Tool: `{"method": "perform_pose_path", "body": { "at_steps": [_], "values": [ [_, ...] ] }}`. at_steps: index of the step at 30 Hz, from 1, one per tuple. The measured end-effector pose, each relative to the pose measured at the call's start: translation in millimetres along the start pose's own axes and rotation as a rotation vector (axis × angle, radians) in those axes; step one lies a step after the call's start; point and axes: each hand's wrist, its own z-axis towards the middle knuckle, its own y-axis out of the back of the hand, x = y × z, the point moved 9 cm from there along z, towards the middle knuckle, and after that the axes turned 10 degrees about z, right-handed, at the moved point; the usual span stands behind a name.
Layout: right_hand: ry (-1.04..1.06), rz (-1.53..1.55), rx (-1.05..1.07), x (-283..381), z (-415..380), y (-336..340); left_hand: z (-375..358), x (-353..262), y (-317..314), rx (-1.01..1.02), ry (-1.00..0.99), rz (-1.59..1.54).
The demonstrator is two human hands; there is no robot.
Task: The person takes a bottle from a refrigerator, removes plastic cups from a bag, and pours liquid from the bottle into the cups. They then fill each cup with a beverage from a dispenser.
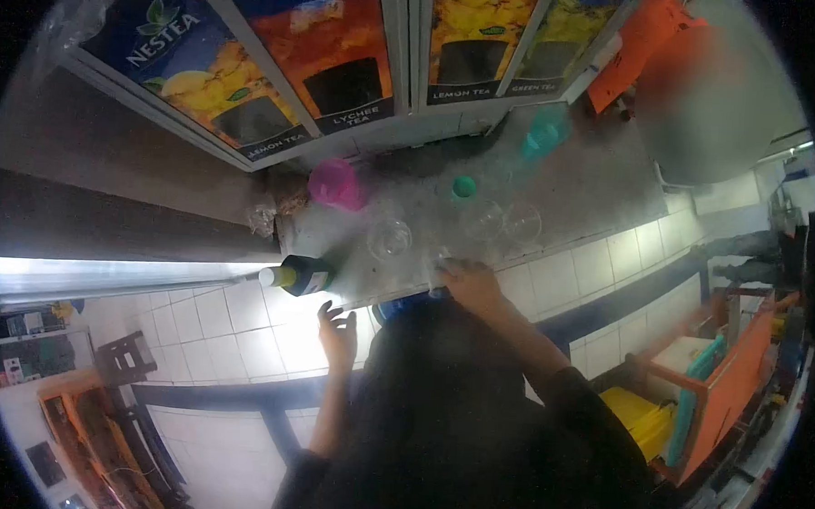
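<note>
My right hand (470, 287) is at the counter's front edge, its fingers closed around what looks like a clear cup (433, 272), blurred and partly hidden. My left hand (336, 331) hangs in front of the counter with fingers apart and nothing in it. A dark bottle (310, 277) with a yellow-green neck and white cap is nearest to it. Between and behind my hands is a round clear cup (390, 239). More clear cups (521, 225) stand to the right. A pink pitcher (335, 183), a small green cup (464, 187) and a teal pitcher (542, 138) are farther back.
The grey counter (601, 186) ends in a white tiled front edge. Tea dispenser panels (347, 84) rise along its back. Crumpled clear plastic (262, 217) lies at the left. An orange cloth or bag (649, 42) hangs at the right. An orange-framed rack (724, 405) stands at lower right.
</note>
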Motion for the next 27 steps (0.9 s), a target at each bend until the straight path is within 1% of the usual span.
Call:
{"method": "perform_pose_path", "body": {
  "at_steps": [1,2,4,5,7,8,10,11,13,15,16,18,19,20,21,22,24,26,27],
  "values": [
    [-0.083,-0.006,0.034,-9.0,11.1,3.8,0.7,6.2,9.8,-0.033,0.038,0.015],
    [-0.077,-0.002,0.036,-10.4,26.0,14.1,2.5,10.9,17.7,-0.056,0.065,0.004],
    [-0.238,-0.101,0.178,-28.4,56.1,31.3,3.4,23.6,30.9,-0.076,0.097,-0.003],
    [-0.239,-0.101,0.179,-24.3,73.4,46.8,5.8,32.3,34.6,-0.092,0.117,-0.007],
    [-0.405,0.005,0.273,-29.8,100.7,63.6,12.1,39.1,40.9,-0.112,0.131,-0.019],
    [-0.403,0.001,0.268,-39.8,108.0,56.9,14.7,43.2,43.3,-0.104,0.167,-0.034],
    [-0.125,-0.184,0.131,-42.8,126.5,42.5,20.8,48.9,44.8,-0.104,0.201,-0.056],
    [-0.116,-0.188,0.128,-45.4,131.2,41.3,26.1,45.8,41.3,-0.08,0.17,-0.06],
    [-0.219,-0.053,0.249,-59.1,134.8,26.0,31.6,45.0,38.4,-0.071,0.151,-0.069],
    [-0.221,-0.09,0.252,-54.8,132.2,24.5,37.1,25.3,39.9,-0.061,0.096,-0.069],
    [-0.238,-0.124,0.249,-54.4,128.5,24.3,42.6,31.7,35.2,-0.048,0.069,-0.121],
    [-0.307,-0.075,0.227,-56.8,120.8,30.6,44.2,26.6,37.5,-0.066,0.059,-0.093],
    [-0.279,-0.129,0.075,-55.8,115.8,45.6,45.4,22.5,40.7,-0.079,0.042,-0.061],
    [-0.241,-0.173,-0.077,-46.1,114.4,57.4,46.5,21.3,42.9,-0.085,0.027,-0.067],
    [-0.201,-0.109,-0.169,-18.3,116.4,74.8,44.5,8.8,51.0,-0.093,0.025,-0.085],
    [-0.167,-0.043,-0.26,10.7,117.2,106.1,44.6,5.0,57.1,-0.117,0.016,-0.067],
    [-0.144,0.102,-0.126,98.8,137.1,136.4,43.5,-0.7,65.0,-0.144,0.006,-0.035],
    [0.034,0.093,0.034,186.8,156.3,133.7,48.0,-24.4,77.6,-0.268,-0.166,0.016],
    [0.138,0.066,0.031,217.1,166.5,117.4,57.2,-24.1,75.7,-0.26,-0.179,0.018]
  ]
}}
